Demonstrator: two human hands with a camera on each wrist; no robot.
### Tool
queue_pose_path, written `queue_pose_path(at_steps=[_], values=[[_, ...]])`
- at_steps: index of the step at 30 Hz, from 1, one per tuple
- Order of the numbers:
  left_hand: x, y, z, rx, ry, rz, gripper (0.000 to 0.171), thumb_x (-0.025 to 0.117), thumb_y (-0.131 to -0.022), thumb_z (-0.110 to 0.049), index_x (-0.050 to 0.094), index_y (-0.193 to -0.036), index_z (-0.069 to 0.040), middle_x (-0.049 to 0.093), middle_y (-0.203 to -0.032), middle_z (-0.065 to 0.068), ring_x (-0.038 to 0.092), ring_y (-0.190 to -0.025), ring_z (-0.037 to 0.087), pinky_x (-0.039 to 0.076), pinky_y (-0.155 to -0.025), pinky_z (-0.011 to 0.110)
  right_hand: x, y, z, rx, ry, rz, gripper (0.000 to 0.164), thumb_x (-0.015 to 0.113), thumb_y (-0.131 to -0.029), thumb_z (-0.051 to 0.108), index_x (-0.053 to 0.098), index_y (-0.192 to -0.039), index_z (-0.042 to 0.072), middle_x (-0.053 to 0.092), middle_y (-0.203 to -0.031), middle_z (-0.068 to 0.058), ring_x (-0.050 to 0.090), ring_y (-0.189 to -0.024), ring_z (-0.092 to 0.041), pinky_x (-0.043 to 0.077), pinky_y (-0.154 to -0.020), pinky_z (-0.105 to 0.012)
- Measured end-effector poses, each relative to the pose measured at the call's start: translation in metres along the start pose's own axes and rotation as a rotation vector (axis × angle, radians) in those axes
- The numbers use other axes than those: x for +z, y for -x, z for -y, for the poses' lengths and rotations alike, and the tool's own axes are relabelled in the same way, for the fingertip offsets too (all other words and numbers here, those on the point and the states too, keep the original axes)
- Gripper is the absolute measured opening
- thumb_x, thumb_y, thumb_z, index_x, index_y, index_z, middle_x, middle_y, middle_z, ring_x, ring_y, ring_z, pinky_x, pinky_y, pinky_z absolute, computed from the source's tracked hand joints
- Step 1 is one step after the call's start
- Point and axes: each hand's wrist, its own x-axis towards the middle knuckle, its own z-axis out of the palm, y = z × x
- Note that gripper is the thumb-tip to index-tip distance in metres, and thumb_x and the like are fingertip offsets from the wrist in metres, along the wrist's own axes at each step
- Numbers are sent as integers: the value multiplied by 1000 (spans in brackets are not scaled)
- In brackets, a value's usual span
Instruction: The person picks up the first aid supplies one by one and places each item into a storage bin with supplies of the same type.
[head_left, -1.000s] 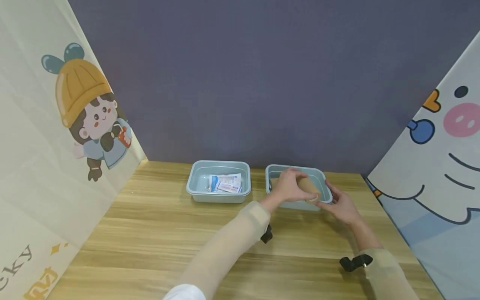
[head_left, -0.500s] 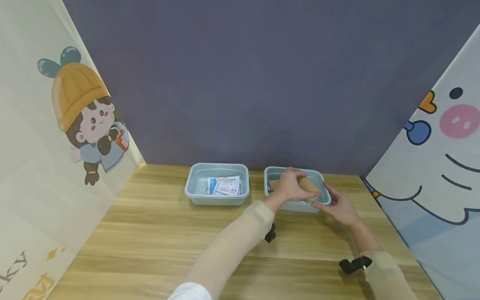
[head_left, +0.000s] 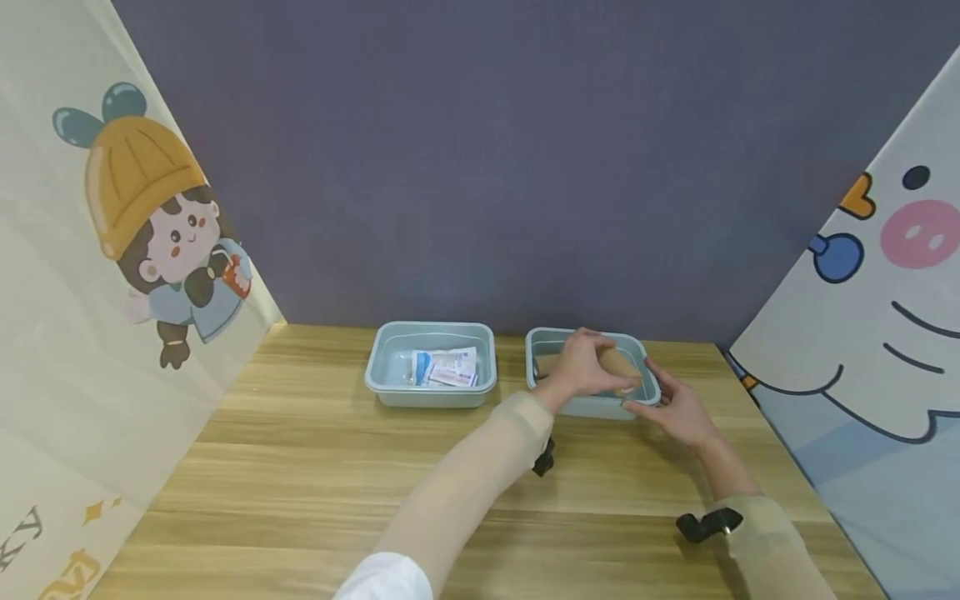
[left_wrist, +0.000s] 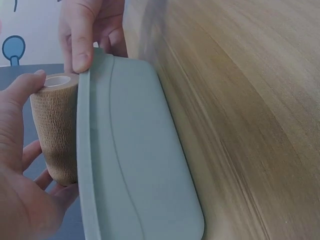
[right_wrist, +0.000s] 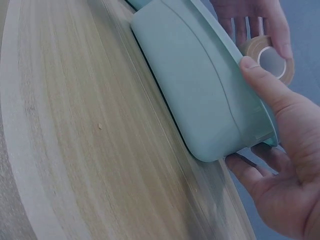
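My left hand (head_left: 579,367) grips a tan crinkled bandage roll (left_wrist: 56,127) between thumb and fingers, at the right part of the right-hand pale blue-green bin (head_left: 600,408). In the left wrist view the roll's hollow white core faces the thumb, and the roll stands right at the bin's rim. My right hand (head_left: 681,414) holds the bin's near right corner, thumb over the rim (right_wrist: 250,62) and fingers under the outer wall. Another brown piece (head_left: 546,363) shows in the bin left of my left hand, partly hidden by it.
A matching bin (head_left: 431,400) stands to the left, with white and blue packets (head_left: 447,365) in it. Both bins sit at the back of the wooden table (head_left: 315,475), before a dark grey-blue panel (head_left: 465,167). Printed cloths hang at both sides.
The head view has shifted slightly. My left hand has lowered the bandage roll a little further into the right bin, while my right hand stays at the bin's corner.
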Motion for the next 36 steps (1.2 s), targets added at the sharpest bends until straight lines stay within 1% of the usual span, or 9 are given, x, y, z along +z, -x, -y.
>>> queue_pose_path(at_steps=[4,8,14,17,19,21,26,31,36], values=[[2,-4,0,-25,-10,11,79,90,-78,-59,69,-142,-19,65,-150,-2,50,-149,21,47,-120,32,0,0,2,0,-6,-2,106,79,-96,45,12,-172,15,28,-172,-30,41,-151,-54,55,-107,-35],[5,-7,1,-27,-38,17,79,90,-78,-59,69,-143,-20,65,-150,-3,48,-151,22,43,-123,33,0,-2,2,10,-4,-4,106,80,-95,47,13,-172,17,28,-172,-30,41,-151,-53,56,-105,-34],[10,-9,1,-16,-42,15,78,90,-78,-61,69,-142,-21,66,-149,-7,47,-152,18,44,-122,31,-1,-2,1,10,-15,-3,106,80,-95,47,13,-172,19,28,-171,-31,42,-150,-53,57,-102,-31],[13,-9,2,-11,-40,14,78,90,-78,-61,70,-141,-21,67,-147,-6,49,-150,17,46,-120,29,0,-1,1,0,-16,-14,105,81,-94,45,15,-172,17,30,-170,-31,44,-149,-53,58,-102,-30],[15,-9,2,-4,-41,18,77,90,-78,-60,70,-140,-20,68,-146,-5,50,-148,17,47,-120,29,1,-1,1,-7,-9,-24,105,81,-94,44,17,-171,15,31,-170,-31,45,-148,-53,59,-104,-34],[17,-10,3,1,-41,21,76,90,-79,-59,70,-140,-19,68,-146,-4,51,-146,18,46,-120,28,1,0,2,-16,-5,-27,104,81,-94,42,17,-171,13,31,-169,-32,45,-147,-54,58,-107,-42],[21,-10,3,-10,-35,42,75,89,-81,-59,69,-141,-19,67,-148,-4,48,-150,19,43,-123,29,0,0,1,-24,-9,-25,103,81,-96,38,16,-171,13,31,-169,-33,45,-147,-55,52,-111,-56],[22,-8,0,-39,-30,50,75,88,-81,-59,69,-142,-21,64,-151,-6,45,-152,18,44,-123,31,-1,1,-1,-18,-12,-23,102,80,-96,37,15,-171,13,30,-169,-33,44,-148,-55,51,-112,-60],[23,-6,0,-37,-28,51,74,88,-81,-59,70,-140,-19,64,-150,-5,47,-149,16,46,-121,29,-1,4,1,-22,-33,-22,102,81,-96,37,16,-171,14,31,-169,-33,44,-148,-55,52,-110,-57]])
